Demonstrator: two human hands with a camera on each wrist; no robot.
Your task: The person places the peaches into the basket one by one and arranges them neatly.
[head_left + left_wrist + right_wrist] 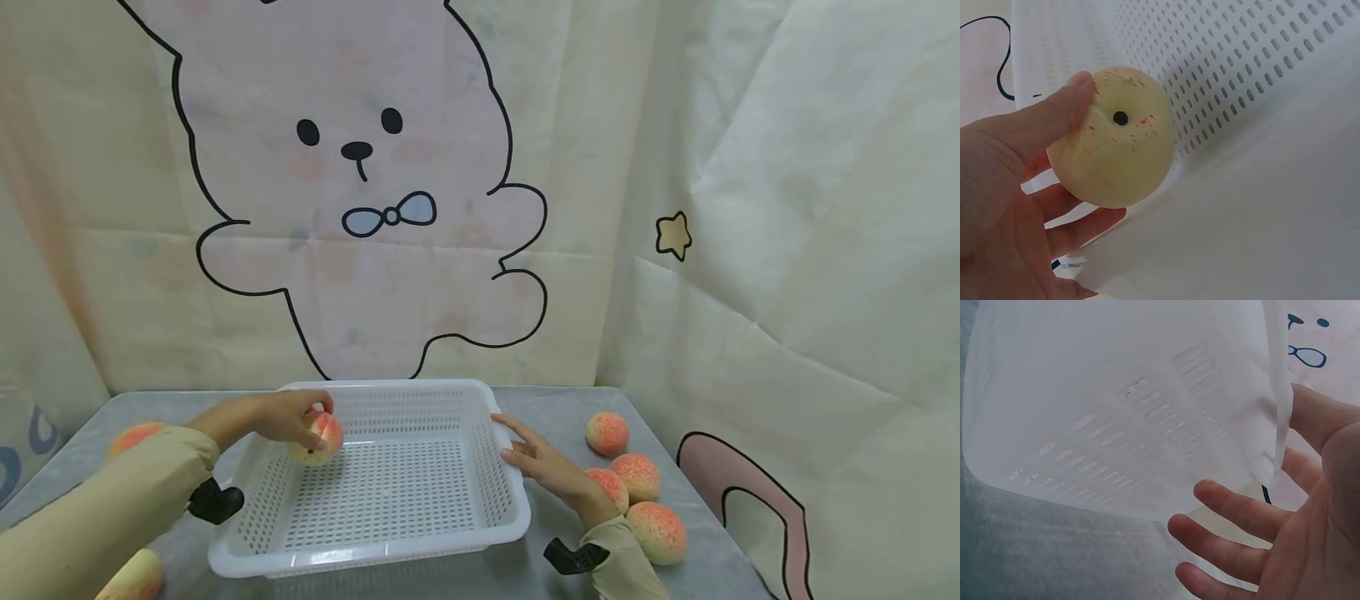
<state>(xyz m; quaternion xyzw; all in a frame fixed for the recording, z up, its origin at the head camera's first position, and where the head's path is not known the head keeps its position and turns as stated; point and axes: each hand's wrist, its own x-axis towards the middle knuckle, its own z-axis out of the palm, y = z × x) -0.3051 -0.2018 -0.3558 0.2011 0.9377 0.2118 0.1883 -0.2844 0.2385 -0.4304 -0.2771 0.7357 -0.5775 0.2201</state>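
My left hand [288, 417] grips a peach [327, 433] over the left side of a white plastic basket [375, 550]. In the left wrist view the thumb lies across the pale peach [1113, 162] beside its dark stem hole, with fingers around the far side. The perforated basket wall [1241, 69] is close by. My right hand [551, 462] holds the basket's right rim by thumb and index finger. In the right wrist view its other fingers [1229, 550] spread loosely below the rim, outside the basket wall [1116, 375].
Several red-speckled peaches [656, 532] lie on the grey table [555, 408] right of the basket, beside my right forearm. To the left, one peach [135, 437] is partly behind my left sleeve and another [135, 577] sits near the front. A printed cloth [570, 292] hangs behind.
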